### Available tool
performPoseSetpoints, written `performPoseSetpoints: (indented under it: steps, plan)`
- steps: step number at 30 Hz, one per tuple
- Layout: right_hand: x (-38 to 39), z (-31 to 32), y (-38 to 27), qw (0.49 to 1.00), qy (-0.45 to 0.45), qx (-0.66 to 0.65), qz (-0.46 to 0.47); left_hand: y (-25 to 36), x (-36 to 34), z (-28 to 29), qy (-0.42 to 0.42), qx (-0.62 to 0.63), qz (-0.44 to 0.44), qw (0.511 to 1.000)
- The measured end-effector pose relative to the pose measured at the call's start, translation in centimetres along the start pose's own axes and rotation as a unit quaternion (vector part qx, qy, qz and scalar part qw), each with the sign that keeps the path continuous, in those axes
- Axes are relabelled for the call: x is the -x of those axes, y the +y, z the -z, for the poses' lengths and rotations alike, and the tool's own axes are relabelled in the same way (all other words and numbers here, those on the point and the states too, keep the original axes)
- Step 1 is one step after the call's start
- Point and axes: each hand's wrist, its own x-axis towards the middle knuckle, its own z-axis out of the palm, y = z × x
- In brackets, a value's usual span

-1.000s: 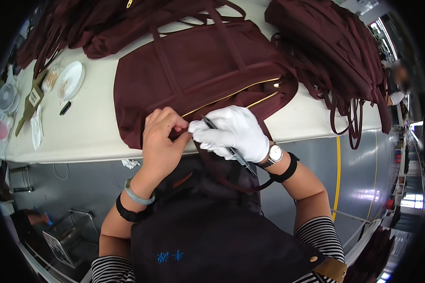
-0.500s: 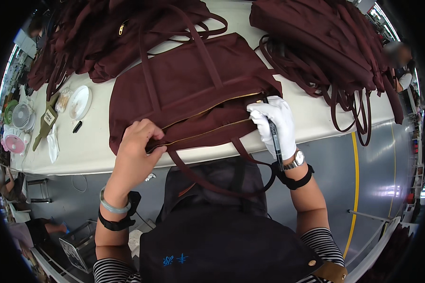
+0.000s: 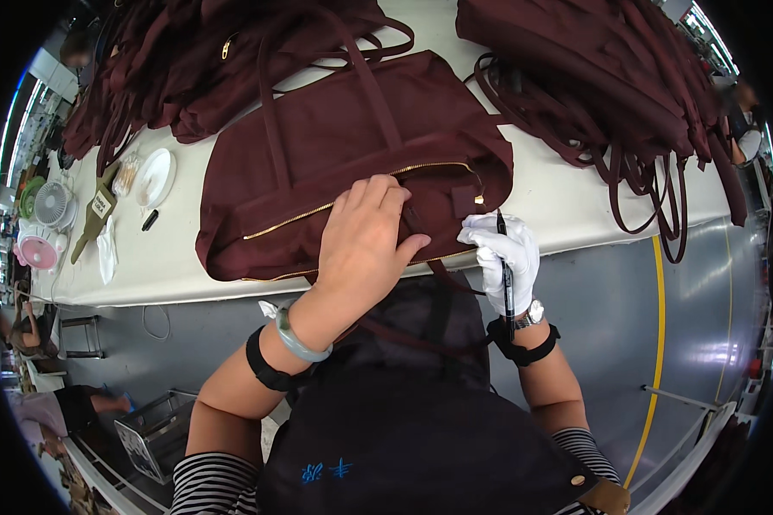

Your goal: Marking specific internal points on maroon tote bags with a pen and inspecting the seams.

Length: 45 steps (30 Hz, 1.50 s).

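A dark maroon handbag (image 3: 318, 120) lies on the table in front of me, its gold-toothed zipper (image 3: 294, 221) unzipped and the mouth spread wide. My bare left hand (image 3: 365, 236) rests across the opening, fingers stretched over the far zipper edge and thumb apart near the close edge. In its white glove, my right hand (image 3: 517, 249) is closed around a slim dark pen (image 3: 508, 296) and sits by the bag's near right corner. A gold zipper pull (image 3: 478, 199) shows at the right end of the opening, beside a small maroon tab (image 3: 463, 202).
Maroon bags are heaped at the far left (image 3: 180, 73) and far right (image 3: 584, 77), straps trailing off the right edge. On the left of the white table (image 3: 180, 279) are a white plate (image 3: 155, 178), a short black marker (image 3: 149, 221), a white fan (image 3: 53, 204) and a pink one (image 3: 39, 251).
My left hand has moved right from the bag's left zipper end onto the middle of the opening, which is wider now. My right hand, still with the pen, has come slightly lower.
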Motion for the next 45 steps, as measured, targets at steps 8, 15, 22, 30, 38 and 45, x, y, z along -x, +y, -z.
performPoseSetpoints:
  steps: [8, 15, 22, 30, 38, 45]
  plan:
    - [-0.1, 0.1, -0.7, 1.000, -0.012, 0.001, -0.015, -0.1, 0.9, -1.9, 0.065, 0.021, 0.050, 0.996]
    - [0.9, -0.8, -1.7, 0.998, 0.019, 0.027, -0.051, 0.3, 0.9, -3.1, 0.114, 0.141, 0.059, 0.982]
    - [-1.4, 0.2, -3.5, 0.995, -0.054, -0.053, -0.063, -1.2, 0.7, -3.3, 0.167, 0.129, -0.017, 0.977]
    - [-3.6, -3.2, -2.9, 0.997, 0.028, 0.037, -0.055, -0.5, 0.6, -3.1, 0.133, 0.103, -0.016, 0.986]
    - [-2.9, -3.6, -2.4, 0.995, 0.049, 0.022, -0.088, -0.9, 0.9, -3.7, 0.145, 0.111, -0.026, 0.983]
    - [-2.6, -3.5, -3.2, 0.893, 0.066, -0.316, -0.314, -1.0, 0.7, -3.5, 0.152, 0.129, -0.039, 0.979]
